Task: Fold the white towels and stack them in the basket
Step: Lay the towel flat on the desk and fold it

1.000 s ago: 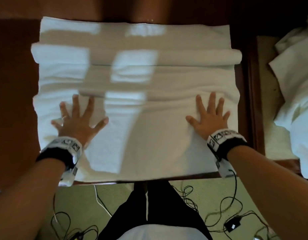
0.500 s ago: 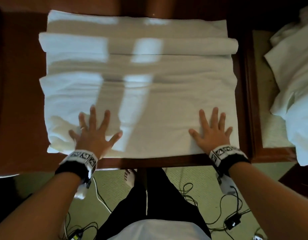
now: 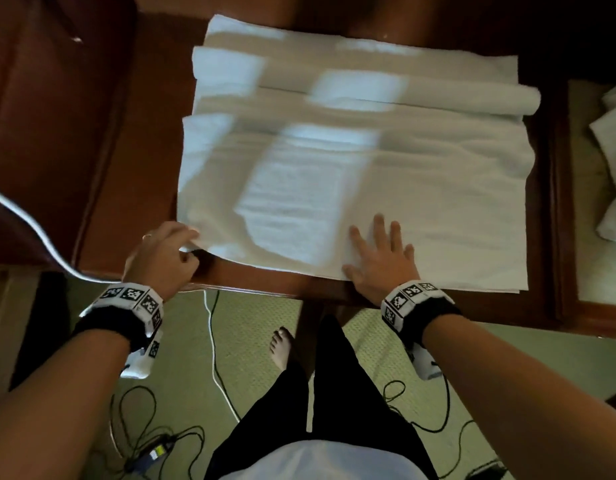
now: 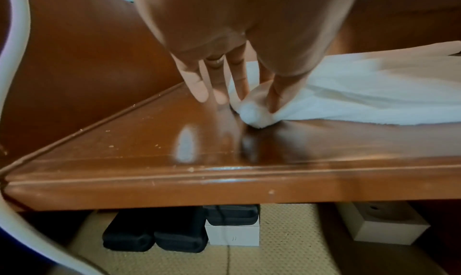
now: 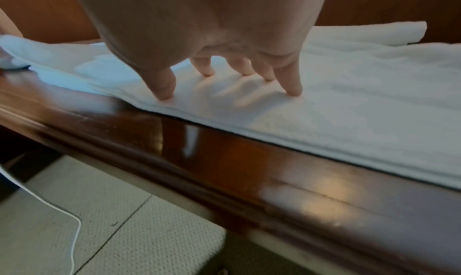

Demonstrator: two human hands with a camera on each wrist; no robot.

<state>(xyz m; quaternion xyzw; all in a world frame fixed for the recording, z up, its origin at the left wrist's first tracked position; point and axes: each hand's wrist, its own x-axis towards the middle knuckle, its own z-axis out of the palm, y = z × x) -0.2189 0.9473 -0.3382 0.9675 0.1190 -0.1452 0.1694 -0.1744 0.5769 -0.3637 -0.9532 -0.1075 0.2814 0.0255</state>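
Surface: polished wooden table [image 3: 265, 282], white towel [image 3: 421, 188] spread flat, a rolled fold at 12 o'clock.
Left hand [image 3: 161, 254]: I pinch the 7 o'clock corner.
Right hand [image 3: 379, 258]: spread, pressing the near edge.
Handling: soft, limp, light; I'd lift by corners.

white towel [image 3: 421, 188], glossy reddish-brown table [image 4: 249, 180]

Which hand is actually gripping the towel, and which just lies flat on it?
The left hand pinches the white towel at its near left corner. The right hand only presses flat, fingers spread, near the front edge.
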